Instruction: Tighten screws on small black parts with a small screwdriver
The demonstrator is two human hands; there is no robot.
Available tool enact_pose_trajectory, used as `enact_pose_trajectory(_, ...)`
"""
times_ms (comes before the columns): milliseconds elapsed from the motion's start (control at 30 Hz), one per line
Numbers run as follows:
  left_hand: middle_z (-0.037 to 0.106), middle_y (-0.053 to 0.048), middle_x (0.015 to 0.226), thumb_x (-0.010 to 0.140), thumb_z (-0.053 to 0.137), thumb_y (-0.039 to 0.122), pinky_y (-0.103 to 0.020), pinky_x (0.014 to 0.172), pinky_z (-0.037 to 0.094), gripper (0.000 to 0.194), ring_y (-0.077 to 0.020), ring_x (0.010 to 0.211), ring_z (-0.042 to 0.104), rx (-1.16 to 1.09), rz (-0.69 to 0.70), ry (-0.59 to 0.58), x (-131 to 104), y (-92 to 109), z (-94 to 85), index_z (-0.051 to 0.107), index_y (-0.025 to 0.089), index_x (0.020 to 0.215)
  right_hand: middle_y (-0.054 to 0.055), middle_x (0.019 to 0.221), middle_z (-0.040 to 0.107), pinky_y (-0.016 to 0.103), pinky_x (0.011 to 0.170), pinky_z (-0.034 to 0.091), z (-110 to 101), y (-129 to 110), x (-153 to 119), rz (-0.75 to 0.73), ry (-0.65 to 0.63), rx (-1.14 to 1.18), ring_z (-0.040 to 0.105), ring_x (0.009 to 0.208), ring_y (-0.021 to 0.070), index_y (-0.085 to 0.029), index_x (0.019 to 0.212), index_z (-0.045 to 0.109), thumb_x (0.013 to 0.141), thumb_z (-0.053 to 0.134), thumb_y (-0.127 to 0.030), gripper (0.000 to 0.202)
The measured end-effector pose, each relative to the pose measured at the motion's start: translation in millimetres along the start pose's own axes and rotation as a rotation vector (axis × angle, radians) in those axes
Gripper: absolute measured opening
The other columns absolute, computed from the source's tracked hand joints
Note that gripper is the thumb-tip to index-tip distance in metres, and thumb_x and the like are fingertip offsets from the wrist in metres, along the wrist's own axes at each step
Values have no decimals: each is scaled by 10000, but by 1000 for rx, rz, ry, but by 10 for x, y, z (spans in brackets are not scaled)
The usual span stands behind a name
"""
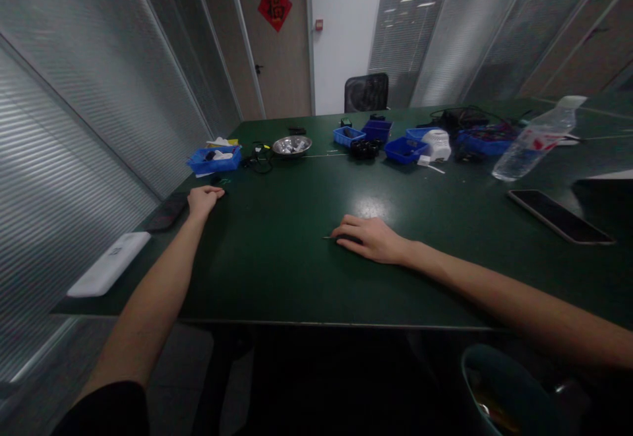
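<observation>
On the dark green table, my right hand rests right of centre, its fingers curled round a small dark tool with a thin metal tip that points left. My left hand is farther out at the left, fingers pressed together at the tabletop; what they pinch, if anything, is too small to name. Just beyond it lie a small dark item and a bit of green wire. A blue tray with white and yellow items stands behind my left hand.
A metal bowl, blue bins and black cables line the back. At the right are a tilted plastic bottle and a phone. A white box lies at the left edge; a bin stands below the table.
</observation>
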State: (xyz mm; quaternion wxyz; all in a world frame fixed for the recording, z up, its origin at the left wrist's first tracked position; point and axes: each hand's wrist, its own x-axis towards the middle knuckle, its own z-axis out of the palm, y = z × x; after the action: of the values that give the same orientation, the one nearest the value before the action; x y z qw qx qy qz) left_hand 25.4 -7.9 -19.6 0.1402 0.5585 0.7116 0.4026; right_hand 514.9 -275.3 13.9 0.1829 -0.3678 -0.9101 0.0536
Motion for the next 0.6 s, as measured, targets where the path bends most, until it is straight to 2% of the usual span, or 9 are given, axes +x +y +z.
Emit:
enact_pose_trajectory(133,811,-91,936,710,797,282,-419,979,548,223,-312,989,738,-18,-14,28,23,-21,9,857,211,913,74,1158,655,290,698,465,10,7,4,-6,8,-12,644,846,168,-239,1324,655,1113,469,-411,329)
enact_pose_trajectory(467,813,-101,1046,673,749,263,-421,1001,535,294,-315,1062,723,-98,-86,21,83,-41,47,859,215,941,76,1172,651,299,715,477,8,5,-6,-7,11,3,645,851,166,-231,1327,645,1118,464,-407,328)
enact_pose_trajectory(600,814,-95,1041,699,743,239,-405,1002,530,278,-303,1045,727,-105,-69,26,80,-38,44,858,208,949,73,1166,649,302,711,472,1,2,0,-2,5,4,643,849,168,-231,1317,648,1117,466,-407,322)
